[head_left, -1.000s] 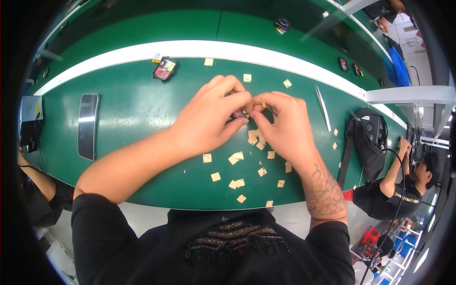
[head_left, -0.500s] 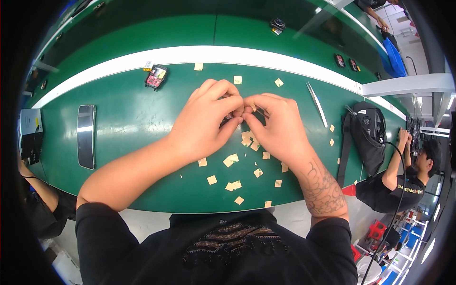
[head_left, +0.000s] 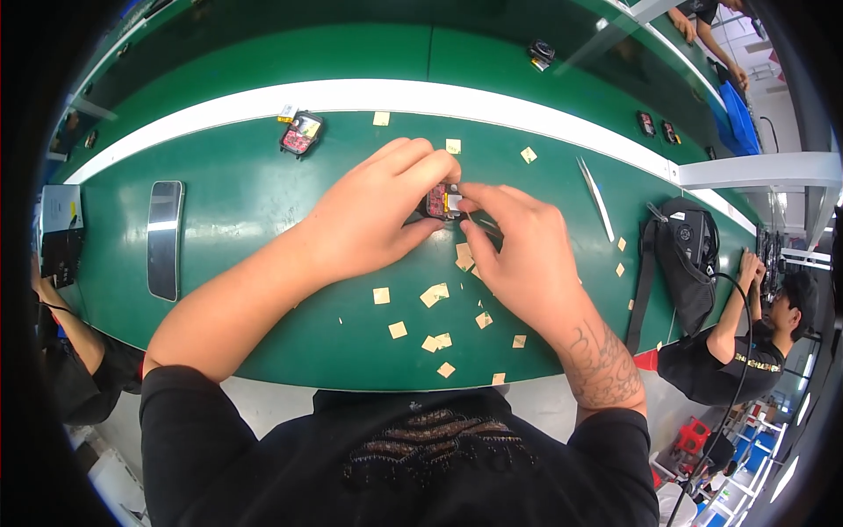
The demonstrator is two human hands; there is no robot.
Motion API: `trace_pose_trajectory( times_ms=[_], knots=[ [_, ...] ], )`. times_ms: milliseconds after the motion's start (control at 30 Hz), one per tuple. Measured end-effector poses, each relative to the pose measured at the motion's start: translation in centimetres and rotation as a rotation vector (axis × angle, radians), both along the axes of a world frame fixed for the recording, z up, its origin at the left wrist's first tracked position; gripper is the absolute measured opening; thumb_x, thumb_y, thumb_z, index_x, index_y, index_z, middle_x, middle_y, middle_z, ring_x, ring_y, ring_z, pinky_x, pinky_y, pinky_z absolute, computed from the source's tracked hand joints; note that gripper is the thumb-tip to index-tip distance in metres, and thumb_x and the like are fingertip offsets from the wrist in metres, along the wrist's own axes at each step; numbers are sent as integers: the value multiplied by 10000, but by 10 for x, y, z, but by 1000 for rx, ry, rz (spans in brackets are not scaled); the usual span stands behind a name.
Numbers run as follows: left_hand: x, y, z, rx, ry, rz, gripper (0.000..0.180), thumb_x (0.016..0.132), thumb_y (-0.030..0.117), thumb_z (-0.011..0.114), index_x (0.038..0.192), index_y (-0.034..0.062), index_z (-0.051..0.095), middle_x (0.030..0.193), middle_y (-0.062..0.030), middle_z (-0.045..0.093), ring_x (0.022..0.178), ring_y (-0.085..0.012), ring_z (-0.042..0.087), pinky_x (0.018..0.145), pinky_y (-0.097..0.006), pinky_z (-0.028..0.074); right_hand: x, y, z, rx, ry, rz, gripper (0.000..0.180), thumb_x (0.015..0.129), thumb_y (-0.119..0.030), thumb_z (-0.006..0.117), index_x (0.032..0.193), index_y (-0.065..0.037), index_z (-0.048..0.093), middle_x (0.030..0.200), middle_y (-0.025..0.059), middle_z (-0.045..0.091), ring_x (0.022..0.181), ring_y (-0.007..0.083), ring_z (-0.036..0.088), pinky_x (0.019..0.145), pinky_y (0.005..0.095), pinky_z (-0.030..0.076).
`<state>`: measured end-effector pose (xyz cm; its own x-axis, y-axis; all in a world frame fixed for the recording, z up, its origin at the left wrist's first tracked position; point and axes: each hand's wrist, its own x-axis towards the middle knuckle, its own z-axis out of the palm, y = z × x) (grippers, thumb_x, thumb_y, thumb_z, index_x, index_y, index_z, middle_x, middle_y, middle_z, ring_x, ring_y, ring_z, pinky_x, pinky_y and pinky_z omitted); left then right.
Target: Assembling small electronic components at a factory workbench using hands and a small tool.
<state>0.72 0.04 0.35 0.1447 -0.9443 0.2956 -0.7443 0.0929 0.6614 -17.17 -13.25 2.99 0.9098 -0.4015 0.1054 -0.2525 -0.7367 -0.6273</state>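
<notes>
Small red-and-black device: centre of frame, slightly above mid-height, between the 2 hands. Left hand: clamped on it, forefinger along its upper edge, thumb at its lower left. Right hand: thumb and forefinger tips at its right side, slightly apart; cannot tell whether they grip. Cream squares scattered lower centre; tweezers right of centre.

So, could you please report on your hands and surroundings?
Left hand holding small dark device; right hand at its right edge; pale squares scattered nearby.
</notes>
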Motion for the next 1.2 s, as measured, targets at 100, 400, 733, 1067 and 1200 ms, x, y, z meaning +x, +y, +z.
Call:
trace_pose_trajectory(
  times_ms=[100,400,733,1067,1200],
  knots=[
    [0,-1,1,-3,19,3,452,783,1,858,1163,40,615,1099,-127,641,1096,-369,631,939,-457,538,-3,5,8,6,58,9,341,889,13,743,1229,-8,718,1061,166,775,847,371,757,752,436,610],
    [-8,3,0,-28,-41,53,417,777,24,878,1105,54,622,1047,-129,619,1022,-363,628,858,-451,537,-4,-5,6,160,-10,25,350,888,25,716,1239,32,712,1118,213,781,971,420,762,863,464,618],
    [-30,4,-5,-40,-91,196,407,782,48,882,1077,57,602,1031,-120,603,1005,-356,633,840,-456,540,-9,-6,14,349,73,-51,409,900,52,705,1308,36,686,1188,210,782,913,363,768,813,417,596],
    [-34,1,-8,-48,-73,202,420,780,46,879,1100,66,607,1035,-124,598,1012,-374,628,849,-461,539,-8,-1,3,273,-18,-79,354,911,73,631,1260,57,687,1188,228,766,957,424,757,860,467,598],
    [-29,2,-8,-2,-115,197,430,778,-2,856,1155,67,660,1035,-147,582,1005,-390,626,850,-450,533,-4,-4,-4,177,-101,-32,350,906,84,650,1249,33,694,1159,234,758,1093,425,742,939,445,593]
  ],
)
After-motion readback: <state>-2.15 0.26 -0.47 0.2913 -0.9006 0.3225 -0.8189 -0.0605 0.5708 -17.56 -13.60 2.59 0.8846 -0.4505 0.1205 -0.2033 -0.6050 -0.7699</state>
